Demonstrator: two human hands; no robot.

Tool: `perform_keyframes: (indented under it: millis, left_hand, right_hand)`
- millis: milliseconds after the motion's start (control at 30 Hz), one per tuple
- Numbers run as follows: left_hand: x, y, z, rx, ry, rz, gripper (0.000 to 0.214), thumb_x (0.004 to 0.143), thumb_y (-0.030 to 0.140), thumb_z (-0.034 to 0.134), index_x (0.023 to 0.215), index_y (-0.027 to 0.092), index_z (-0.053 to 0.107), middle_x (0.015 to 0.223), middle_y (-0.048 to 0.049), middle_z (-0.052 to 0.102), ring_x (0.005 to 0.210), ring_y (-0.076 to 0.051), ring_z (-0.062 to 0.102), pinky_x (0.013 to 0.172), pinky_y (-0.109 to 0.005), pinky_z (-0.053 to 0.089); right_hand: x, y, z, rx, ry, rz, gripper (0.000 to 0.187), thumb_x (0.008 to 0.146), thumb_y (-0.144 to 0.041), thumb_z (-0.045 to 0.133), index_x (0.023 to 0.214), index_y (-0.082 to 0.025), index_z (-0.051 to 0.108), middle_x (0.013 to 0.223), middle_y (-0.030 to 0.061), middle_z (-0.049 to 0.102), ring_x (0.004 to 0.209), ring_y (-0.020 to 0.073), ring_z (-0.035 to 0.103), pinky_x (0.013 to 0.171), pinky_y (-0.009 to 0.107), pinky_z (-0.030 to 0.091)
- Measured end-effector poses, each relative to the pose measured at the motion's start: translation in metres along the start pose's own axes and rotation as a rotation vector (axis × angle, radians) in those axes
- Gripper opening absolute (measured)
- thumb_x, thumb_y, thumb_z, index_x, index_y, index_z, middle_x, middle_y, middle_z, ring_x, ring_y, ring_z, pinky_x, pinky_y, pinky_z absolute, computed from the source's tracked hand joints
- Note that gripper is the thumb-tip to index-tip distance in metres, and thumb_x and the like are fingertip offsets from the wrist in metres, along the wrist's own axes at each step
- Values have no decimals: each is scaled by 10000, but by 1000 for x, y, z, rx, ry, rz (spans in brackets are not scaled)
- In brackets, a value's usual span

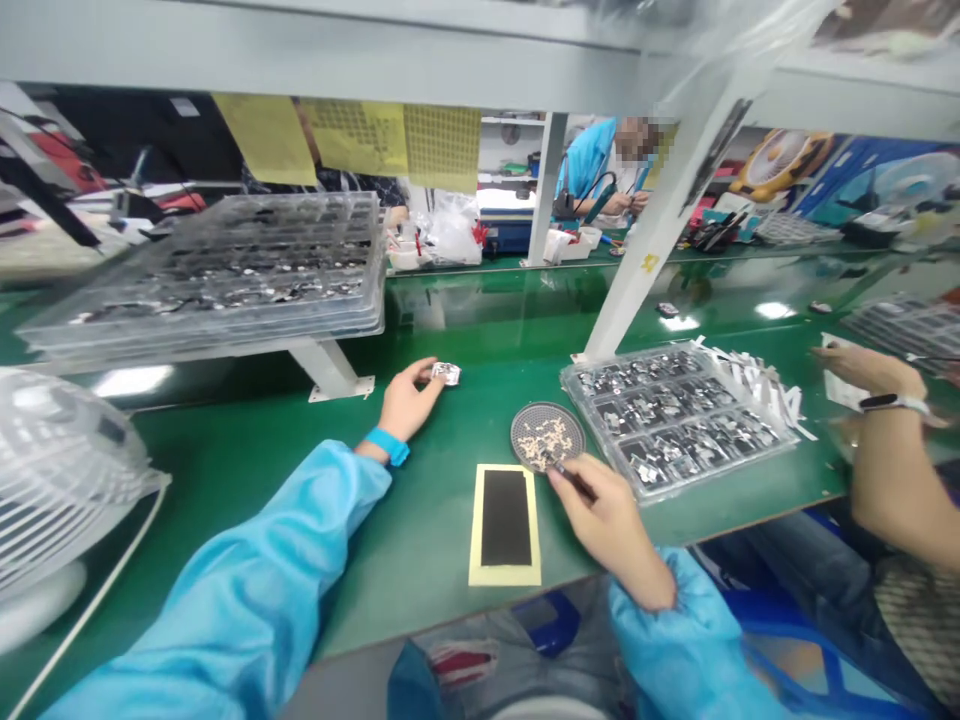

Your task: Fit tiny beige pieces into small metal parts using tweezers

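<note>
My left hand (pixel 409 400) reaches out over the green bench (pixel 360 500) and pinches a small silvery part (pixel 447 374) at its fingertips. My right hand (pixel 604 515) is closed round thin dark tweezers (pixel 570 473), whose tip rests at the edge of a round mesh dish (pixel 547 436) strewn with tiny pale pieces. A black pad on a yellow backing (pixel 505 523) lies flat between my two arms. Both arms wear light blue sleeves, and a blue band sits on my left wrist.
A clear tray of small metal parts (pixel 679 415) lies right of the dish, with white strips (pixel 757 380) behind it. Stacked clear trays (pixel 225 270) sit on a raised stand at left. A white fan (pixel 60 470) stands at far left. A neighbour's arm (pixel 889 450) works at right.
</note>
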State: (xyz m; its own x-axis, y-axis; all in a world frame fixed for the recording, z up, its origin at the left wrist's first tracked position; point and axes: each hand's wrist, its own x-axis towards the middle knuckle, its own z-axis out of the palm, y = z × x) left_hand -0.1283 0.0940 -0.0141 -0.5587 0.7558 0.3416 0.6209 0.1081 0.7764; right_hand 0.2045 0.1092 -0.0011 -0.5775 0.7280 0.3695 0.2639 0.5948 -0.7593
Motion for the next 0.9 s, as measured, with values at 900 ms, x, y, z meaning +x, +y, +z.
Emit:
perform_keyframes:
  millis: [900]
  left_hand:
    - [18, -9, 13, 214, -453, 247, 346, 789, 600, 549, 919, 362, 766, 1101, 28, 742, 1070, -309, 686, 929, -456, 582]
  right_hand:
    - [2, 12, 4, 51, 51, 42, 266, 868, -440, 691, 828, -178, 715, 662, -24, 587, 604, 91, 541, 570, 182, 391]
